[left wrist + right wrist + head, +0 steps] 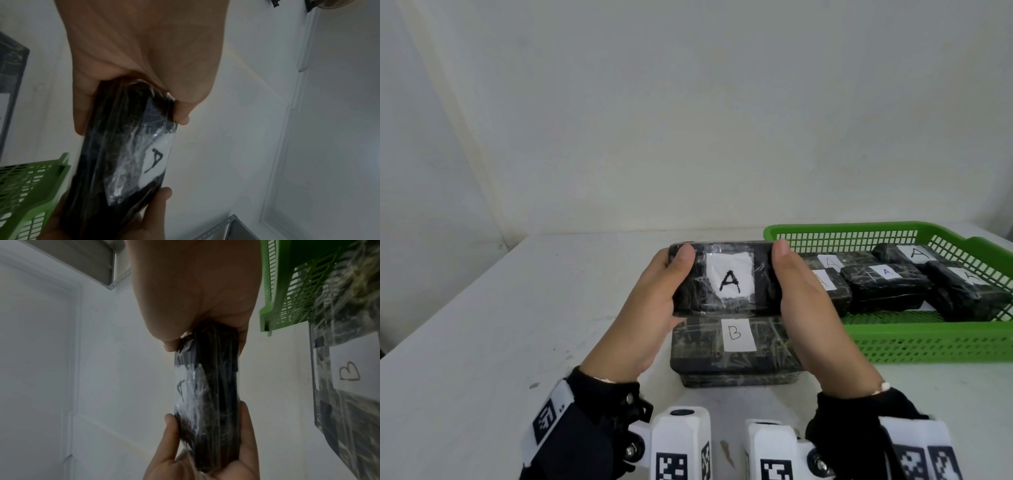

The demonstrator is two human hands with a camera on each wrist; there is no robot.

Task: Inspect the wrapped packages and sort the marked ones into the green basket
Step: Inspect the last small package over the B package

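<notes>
I hold a black film-wrapped package (pixel 726 278) with a white label marked "A" above the table, its label tilted toward me. My left hand (pixel 667 287) grips its left end and my right hand (pixel 796 287) grips its right end, thumbs on the front face. The same package (pixel 131 155) fills the left wrist view and appears edge-on as the package (pixel 213 399) in the right wrist view. Below it lies a wrapped package marked "B" (pixel 734 346) on the table. The green basket (pixel 935 346) stands to the right, holding several packages marked "A" (pixel 887 286).
The white table (pixel 482 325) stretches to the left and front, with a pale wall (pixel 688 120) behind it. The basket's near wall sits close to my right hand. The "B" package (pixel 349 386) shows beside the basket's corner (pixel 273 321) in the right wrist view.
</notes>
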